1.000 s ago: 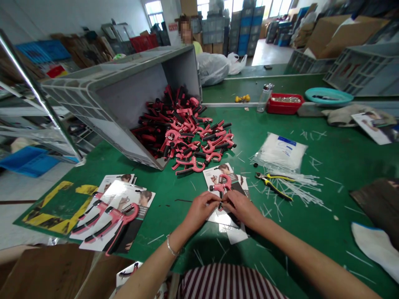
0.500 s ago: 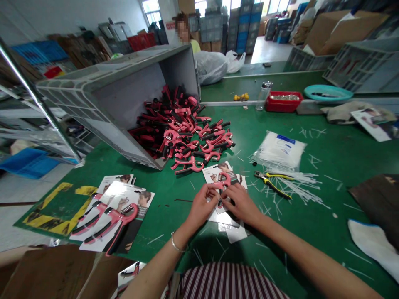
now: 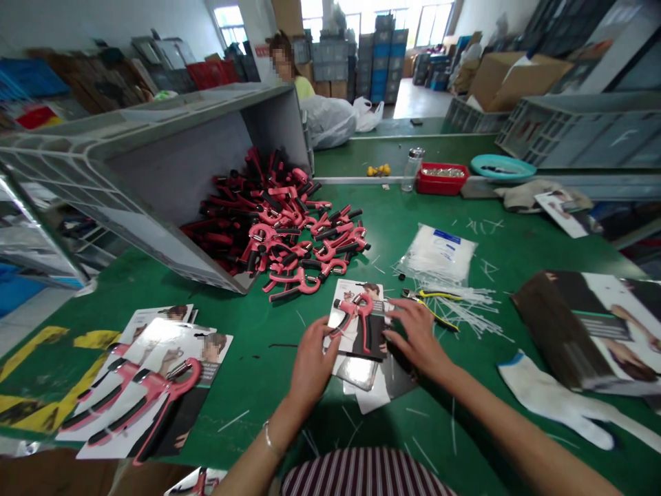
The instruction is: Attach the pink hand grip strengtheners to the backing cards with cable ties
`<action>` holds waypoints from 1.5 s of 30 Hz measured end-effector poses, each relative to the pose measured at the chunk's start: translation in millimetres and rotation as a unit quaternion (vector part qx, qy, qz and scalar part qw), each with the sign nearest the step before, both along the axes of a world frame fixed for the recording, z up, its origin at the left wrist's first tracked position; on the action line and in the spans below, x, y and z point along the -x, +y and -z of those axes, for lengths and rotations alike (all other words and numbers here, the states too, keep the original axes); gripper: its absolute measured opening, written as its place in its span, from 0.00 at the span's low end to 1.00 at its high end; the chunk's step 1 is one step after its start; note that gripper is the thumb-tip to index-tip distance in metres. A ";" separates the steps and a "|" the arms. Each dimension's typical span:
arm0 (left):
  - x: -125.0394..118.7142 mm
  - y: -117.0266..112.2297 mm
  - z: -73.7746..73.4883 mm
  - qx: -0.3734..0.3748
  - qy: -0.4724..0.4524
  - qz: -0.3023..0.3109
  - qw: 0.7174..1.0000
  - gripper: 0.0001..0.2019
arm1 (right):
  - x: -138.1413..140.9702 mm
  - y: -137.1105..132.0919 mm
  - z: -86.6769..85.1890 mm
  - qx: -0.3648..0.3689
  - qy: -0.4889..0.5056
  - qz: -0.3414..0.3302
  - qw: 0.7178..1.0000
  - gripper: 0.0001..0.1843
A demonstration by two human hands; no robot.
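Note:
A pink-and-black hand grip strengthener [image 3: 364,321] lies on a printed backing card [image 3: 345,291] in front of me. My left hand [image 3: 311,362] pinches the card's left edge, thumb on top near one handle. By the right edge, my right hand [image 3: 419,336] has its fingers spread; whether the fingertips touch the card I cannot tell. More cards [image 3: 374,399] lie under this one. To the right are yellow-and-black pliers [image 3: 438,319], partly over loose white cable ties [image 3: 478,310].
A tipped grey crate [image 3: 170,155] spills many grip strengtheners [image 3: 289,227] at left. Carded strengtheners [image 3: 168,386] overlap at front left. At right are a card stack [image 3: 542,331], a white glove [image 3: 547,403] and a bag of ties [image 3: 441,251]. Another person [image 3: 302,86] is behind the crate.
Both hands have moved apart from the middle of the strengthener to the card's two sides, uncovering it. The view has turned right, bringing the card stack further into sight.

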State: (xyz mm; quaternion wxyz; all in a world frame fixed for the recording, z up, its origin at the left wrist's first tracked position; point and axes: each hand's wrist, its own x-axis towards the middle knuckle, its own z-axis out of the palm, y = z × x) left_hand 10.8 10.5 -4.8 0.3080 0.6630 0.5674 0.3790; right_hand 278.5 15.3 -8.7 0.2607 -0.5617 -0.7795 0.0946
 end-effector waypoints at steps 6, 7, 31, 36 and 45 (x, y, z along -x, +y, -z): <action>11.4 20.8 -28.2 0.309 -0.395 -0.031 0.865 0.21 | -111.9 40.8 9.2 0.075 -0.275 0.082 0.955 0.35; 8.8 25.7 -26.3 0.346 -0.420 -0.007 0.839 0.20 | -117.7 46.2 10.2 0.076 -0.297 0.067 0.950 0.32; -21.9 31.5 -14.6 0.249 -0.406 -0.015 0.879 0.20 | -6.9 25.3 -30.8 -0.057 -0.240 -0.080 0.966 0.44; -20.7 30.7 -13.1 0.248 -0.390 -0.018 0.887 0.17 | -8.0 28.7 -32.3 -0.013 -0.237 -0.105 0.966 0.36; -22.6 29.7 -11.3 0.278 -0.397 -0.039 0.874 0.18 | -10.1 16.0 -15.0 0.116 -0.146 -0.160 0.969 0.17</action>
